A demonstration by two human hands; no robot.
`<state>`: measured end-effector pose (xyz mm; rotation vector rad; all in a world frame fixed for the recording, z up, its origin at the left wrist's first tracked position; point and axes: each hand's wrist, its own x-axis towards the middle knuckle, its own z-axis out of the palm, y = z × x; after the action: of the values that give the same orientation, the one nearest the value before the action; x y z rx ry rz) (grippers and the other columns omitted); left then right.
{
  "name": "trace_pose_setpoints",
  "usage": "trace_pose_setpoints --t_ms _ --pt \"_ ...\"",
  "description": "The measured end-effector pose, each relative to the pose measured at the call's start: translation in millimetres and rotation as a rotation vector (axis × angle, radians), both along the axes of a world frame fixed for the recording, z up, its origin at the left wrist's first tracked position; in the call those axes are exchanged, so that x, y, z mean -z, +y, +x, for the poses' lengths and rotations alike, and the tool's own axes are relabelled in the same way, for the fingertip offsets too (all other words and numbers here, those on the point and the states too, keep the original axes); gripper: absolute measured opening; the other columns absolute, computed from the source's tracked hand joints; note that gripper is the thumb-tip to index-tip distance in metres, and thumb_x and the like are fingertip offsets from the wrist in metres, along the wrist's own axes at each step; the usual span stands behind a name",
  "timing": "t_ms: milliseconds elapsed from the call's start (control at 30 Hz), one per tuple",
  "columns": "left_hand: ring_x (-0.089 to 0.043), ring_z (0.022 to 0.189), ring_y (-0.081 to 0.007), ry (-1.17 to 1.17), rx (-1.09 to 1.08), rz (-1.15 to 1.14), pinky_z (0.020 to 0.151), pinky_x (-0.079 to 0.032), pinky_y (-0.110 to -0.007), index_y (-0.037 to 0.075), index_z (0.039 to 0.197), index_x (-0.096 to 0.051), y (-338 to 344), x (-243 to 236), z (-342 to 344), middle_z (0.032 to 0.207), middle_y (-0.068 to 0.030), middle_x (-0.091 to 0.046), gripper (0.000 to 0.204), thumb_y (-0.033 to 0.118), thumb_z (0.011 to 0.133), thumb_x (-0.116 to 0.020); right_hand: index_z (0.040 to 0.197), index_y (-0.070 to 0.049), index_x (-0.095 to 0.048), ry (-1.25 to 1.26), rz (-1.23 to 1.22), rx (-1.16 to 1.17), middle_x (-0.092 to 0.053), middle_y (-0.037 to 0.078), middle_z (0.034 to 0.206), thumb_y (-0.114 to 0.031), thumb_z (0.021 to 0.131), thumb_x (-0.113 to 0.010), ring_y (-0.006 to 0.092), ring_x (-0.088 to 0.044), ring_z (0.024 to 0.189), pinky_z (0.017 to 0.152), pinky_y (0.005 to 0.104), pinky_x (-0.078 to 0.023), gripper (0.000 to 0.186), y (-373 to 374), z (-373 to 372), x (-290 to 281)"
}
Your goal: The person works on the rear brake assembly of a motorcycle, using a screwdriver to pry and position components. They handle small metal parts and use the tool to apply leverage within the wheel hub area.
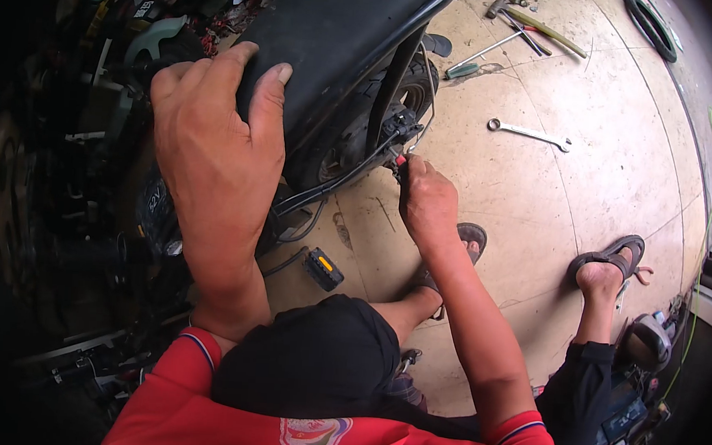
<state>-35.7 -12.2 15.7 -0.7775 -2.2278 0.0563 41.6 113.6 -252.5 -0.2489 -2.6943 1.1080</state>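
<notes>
A two-wheeler's long black seat (335,38) is at the upper middle, above a rear wheel (417,92). My left hand (213,153) rests on the seat's near edge, fingers apart and bent, holding nothing. Below the frame, my right hand (426,202) is closed on a small red object (400,160), whose full shape my fingers hide. Just above it are a black brake part (398,126) and cables (317,189). A pedal (323,269) with a yellow reflector sticks out at lower middle.
A combination wrench (532,136), hammer (539,30), screwdriver (463,69) and pliers (643,275) lie on the tiled floor (578,187). A black rubber ring (668,47) is at upper right. Dark clutter lines the left and lower right. My sandaled feet (601,274) are below.
</notes>
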Motion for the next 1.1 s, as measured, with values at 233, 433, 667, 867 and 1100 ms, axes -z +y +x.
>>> trace_pose_setpoints --t_ms 233,433,667,867,1100 --pt "-0.059 0.079 -0.029 -0.374 -0.044 -0.059 0.072 -0.05 -0.041 0.005 0.109 -0.077 0.2 -30.5 5.3 0.072 -0.0106 -0.063 0.029 0.027 0.09 -0.077 0.107 -0.008 -0.07 0.163 -0.304 -0.002 -0.068 0.013 0.088 -0.035 0.099 -0.067 0.0326 -0.063 0.087 0.078 0.0427 -0.05 0.028 23.1 15.3 2.7" --pt "-0.057 0.067 -0.027 -0.305 0.102 -0.146 0.063 -0.045 -0.039 0.008 0.101 -0.079 -8.9 -30.1 -14.7 0.066 -0.0083 -0.061 0.017 0.022 0.09 -0.076 0.096 -0.003 -0.065 0.373 -0.268 -0.038 -0.064 0.014 0.085 -0.023 0.093 -0.074 0.036 -0.061 0.078 0.071 0.0451 -0.051 0.022 13.4 3.9 30.7" --pt "-0.056 0.061 -0.0287 -0.223 0.185 0.032 0.064 -0.046 -0.038 0.01 0.091 -0.078 -6.8 -20.0 -15.3 0.064 -0.0068 -0.062 0.009 0.018 0.09 -0.075 0.104 -0.003 -0.065 0.278 -0.488 0.001 -0.065 0.016 0.09 -0.022 0.093 -0.075 0.0371 -0.063 0.082 0.073 0.0432 -0.051 0.025 -0.1 9.4 42.4" --pt "-0.057 0.06 -0.0314 -0.159 0.222 0.069 0.064 -0.047 -0.042 0.01 0.084 -0.075 -13.1 -15.8 -22.7 0.062 -0.0078 -0.061 0.011 0.019 0.09 -0.074 0.109 -0.003 -0.064 0.176 -0.596 0.204 -0.065 0.019 0.095 -0.029 0.104 -0.06 0.04 -0.062 0.092 0.083 0.0441 -0.05 0.027 -18.5 19.3 83.3" --pt "-0.056 0.065 -0.0345 -0.074 0.152 0.123 0.064 -0.046 -0.046 0.009 0.074 -0.065 -8.6 -9.4 -19.8 0.061 -0.0097 -0.056 0.019 0.018 0.089 -0.072 0.106 -0.003 -0.064 0.112 -0.533 0.549 -0.064 0.022 0.09 -0.031 0.109 -0.048 0.0446 -0.061 0.087 0.077 0.0484 -0.049 0.033 -66.6 1.3 95.8"
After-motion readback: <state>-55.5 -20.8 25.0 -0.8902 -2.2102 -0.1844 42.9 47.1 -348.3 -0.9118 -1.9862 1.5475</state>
